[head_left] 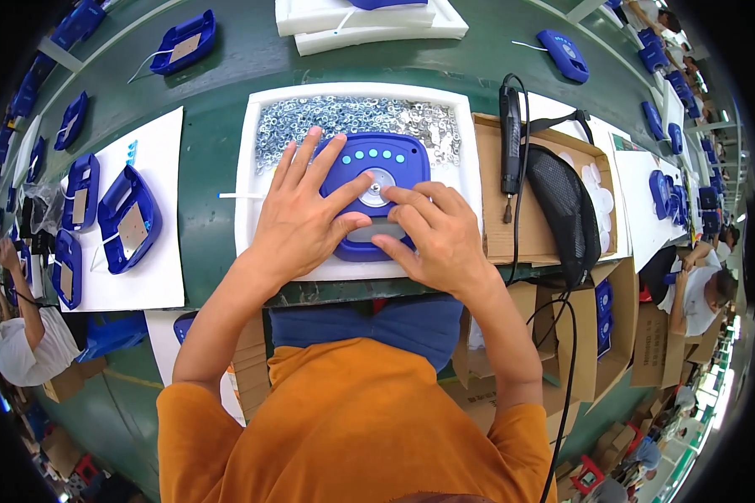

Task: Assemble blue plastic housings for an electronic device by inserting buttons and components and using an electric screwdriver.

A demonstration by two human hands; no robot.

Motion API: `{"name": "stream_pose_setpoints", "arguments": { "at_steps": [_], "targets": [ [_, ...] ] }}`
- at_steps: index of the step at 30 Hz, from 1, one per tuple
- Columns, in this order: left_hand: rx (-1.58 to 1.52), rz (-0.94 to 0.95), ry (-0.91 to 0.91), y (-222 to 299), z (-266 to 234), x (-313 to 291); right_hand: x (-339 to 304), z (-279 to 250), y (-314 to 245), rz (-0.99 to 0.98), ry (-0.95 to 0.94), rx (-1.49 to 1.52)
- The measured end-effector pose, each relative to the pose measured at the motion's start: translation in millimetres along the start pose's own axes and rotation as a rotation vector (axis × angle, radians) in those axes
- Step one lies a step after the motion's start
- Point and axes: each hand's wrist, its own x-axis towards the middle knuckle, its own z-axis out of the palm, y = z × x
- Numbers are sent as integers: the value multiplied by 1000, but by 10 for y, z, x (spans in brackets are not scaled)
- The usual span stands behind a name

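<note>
A blue plastic housing (413, 149) with a row of light-blue round buttons lies face up in front of me, on a white foam tray (247, 159). In its middle sits a silver round dial (377, 178) with a small metal piece at its centre. My left hand (298, 205) lies spread over the housing's left side, index fingertip on the dial. From the right, my right hand (436, 226) touches the dial's edge with its index finger, its thumb lower down on the housing. Fingers and thumb are apart; no held thing shows. Many small metal nuts and washers (310, 109) fill the tray's far part.
A black electric screwdriver (510, 142) with a cord and a black mesh pouch (558, 201) lie on a cardboard box (499, 239) at right. More blue housings (130, 220) rest on white sheets at left. White foam blocks (377, 38) stand ahead. Co-workers sit at both sides.
</note>
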Motion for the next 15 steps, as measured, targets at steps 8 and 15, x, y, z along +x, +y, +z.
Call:
{"name": "stream_pose_setpoints", "arguments": {
  "at_steps": [8, 15],
  "targets": [
    [-107, -31, -48, -55, 38, 55, -47, 86, -155, 81, 28, 103],
    [-137, -86, -101, -62, 23, 77, -105, 114, -174, 125, 46, 39]
  ]
}}
